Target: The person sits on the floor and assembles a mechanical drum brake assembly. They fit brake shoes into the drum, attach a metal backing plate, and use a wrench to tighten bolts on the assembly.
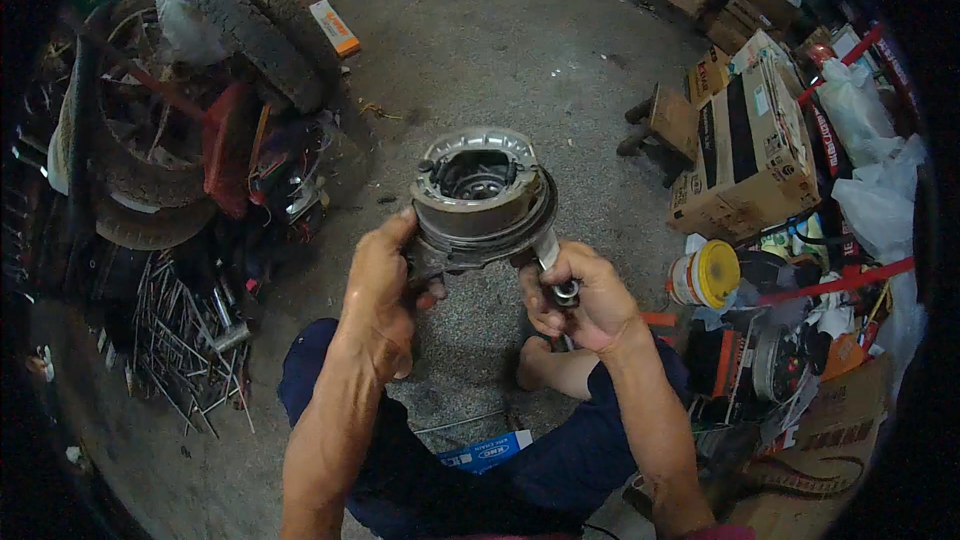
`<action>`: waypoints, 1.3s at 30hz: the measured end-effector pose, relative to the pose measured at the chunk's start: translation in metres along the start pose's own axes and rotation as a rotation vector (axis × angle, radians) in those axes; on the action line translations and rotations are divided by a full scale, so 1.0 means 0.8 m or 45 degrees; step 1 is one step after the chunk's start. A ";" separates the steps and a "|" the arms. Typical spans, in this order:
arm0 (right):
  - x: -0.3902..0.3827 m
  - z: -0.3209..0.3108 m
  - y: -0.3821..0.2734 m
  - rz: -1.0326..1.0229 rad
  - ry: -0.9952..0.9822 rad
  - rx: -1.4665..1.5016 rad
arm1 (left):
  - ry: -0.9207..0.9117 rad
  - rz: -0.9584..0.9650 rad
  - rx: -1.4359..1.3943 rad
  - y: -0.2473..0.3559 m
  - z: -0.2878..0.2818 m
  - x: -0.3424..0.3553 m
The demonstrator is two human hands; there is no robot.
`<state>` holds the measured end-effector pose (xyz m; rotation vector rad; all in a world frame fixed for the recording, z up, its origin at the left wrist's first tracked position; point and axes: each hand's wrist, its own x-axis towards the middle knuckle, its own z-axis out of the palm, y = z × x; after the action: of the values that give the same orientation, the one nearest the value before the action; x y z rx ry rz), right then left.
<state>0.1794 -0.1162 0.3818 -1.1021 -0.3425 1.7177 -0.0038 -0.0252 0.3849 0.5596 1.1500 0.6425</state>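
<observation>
The brake drum plate (482, 202) is being gripped at its rim by the left hand (383, 280); a wrench (553, 265) is being clenched in the right hand (585, 300), brake shoes appearing seated, fastening judged unfinished.

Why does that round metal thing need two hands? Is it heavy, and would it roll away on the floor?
The round metal brake plate looks thick and solid, so it is probably heavy and stiff. The left hand grips its rim while the right hand holds its lever. Being round, it might roll if set on edge; laid flat, it likely stays put.
</observation>
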 end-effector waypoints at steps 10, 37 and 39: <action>-0.011 0.002 -0.005 -0.424 -0.007 -0.580 | -0.149 0.282 -0.343 0.014 0.009 -0.001; -0.032 0.013 -0.005 -0.348 0.080 -0.184 | -0.479 0.110 -0.430 -0.002 0.004 -0.007; -0.025 0.003 -0.007 -0.203 0.090 0.034 | -0.369 0.169 -0.323 -0.003 0.013 -0.010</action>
<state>0.1817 -0.1307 0.3973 -1.0841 -0.3525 1.5352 0.0043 -0.0332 0.3918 0.4955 0.7513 0.7807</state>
